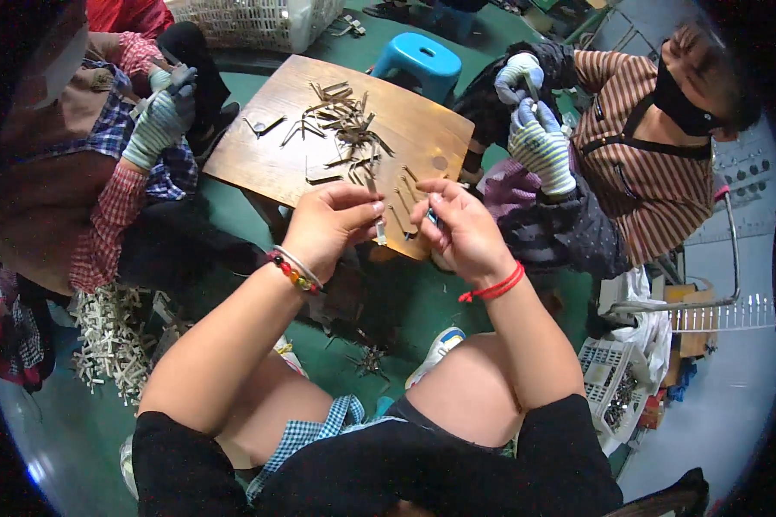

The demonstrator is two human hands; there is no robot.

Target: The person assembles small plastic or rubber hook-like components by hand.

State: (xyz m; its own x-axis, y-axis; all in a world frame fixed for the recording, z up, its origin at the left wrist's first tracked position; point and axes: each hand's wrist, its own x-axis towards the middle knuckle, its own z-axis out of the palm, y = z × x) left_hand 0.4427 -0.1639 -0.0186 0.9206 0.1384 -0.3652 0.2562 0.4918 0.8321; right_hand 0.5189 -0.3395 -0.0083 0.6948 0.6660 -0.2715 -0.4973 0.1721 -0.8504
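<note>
My left hand [326, 226] pinches a small, light metal strip [380, 231] between thumb and fingertips, over the near edge of the wooden table [263, 90]. Close by on the right, my right hand [467, 231] is closed, its index finger and thumb bent around something small with a bluish glint [432, 217]; its kind cannot be made out. Just beyond my fingers lies a loose row of thin metal pieces [403, 196]. Farther back on the tabletop sits a tangled pile of bent metal brackets [347, 125]. One bent bracket [265, 127] lies apart at the left.
A blue plastic stool [418, 59] stands behind the table. Gloved co-workers sit at the left [159, 125] and right [539, 142], each handling small parts. Metal parts are heaped at lower left [112, 340]. A white basket [608, 388] of small parts stands at lower right.
</note>
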